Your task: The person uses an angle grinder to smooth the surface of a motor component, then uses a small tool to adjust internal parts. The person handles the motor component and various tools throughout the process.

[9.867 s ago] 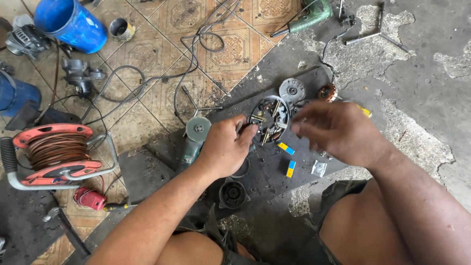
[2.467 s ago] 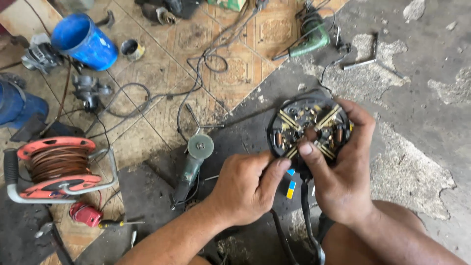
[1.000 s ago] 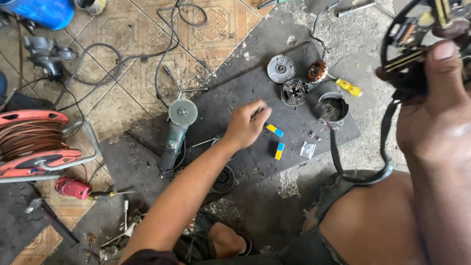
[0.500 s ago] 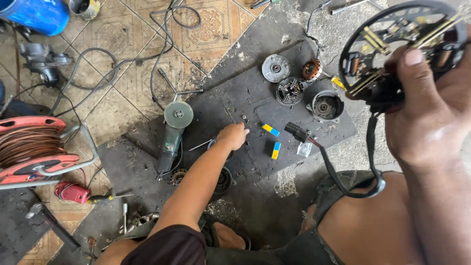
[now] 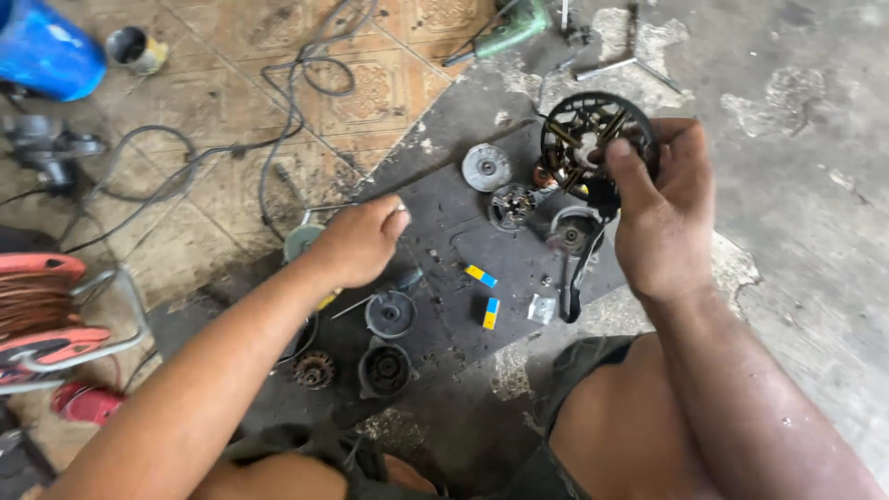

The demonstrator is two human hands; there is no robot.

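Note:
My right hand (image 5: 669, 215) grips a round black motor part with brass terminals (image 5: 587, 137), lifted above the floor, with a black cable (image 5: 576, 278) hanging from it. My left hand (image 5: 359, 243) hovers with fingers curled over the dark mat (image 5: 444, 208), above an angle grinder (image 5: 298, 243) that it mostly hides. Whether it pinches something small I cannot tell. Near it lie two blue-and-yellow pieces (image 5: 485, 294), a round grey cover (image 5: 389, 314), a black housing (image 5: 385, 368) and a small gear (image 5: 313, 368).
A silver disc (image 5: 486, 168), a round bearing plate (image 5: 511, 206) and a ring housing (image 5: 572, 231) lie on the mat. A red cable reel (image 5: 42, 315) is at left, a blue bucket (image 5: 46, 51) top left, a green drill (image 5: 505, 28) at the top.
My right hand has brought the motor part down and leftward towards the mat. My left hand has drawn back from the blue-and-yellow pieces and now hovers over the grinder.

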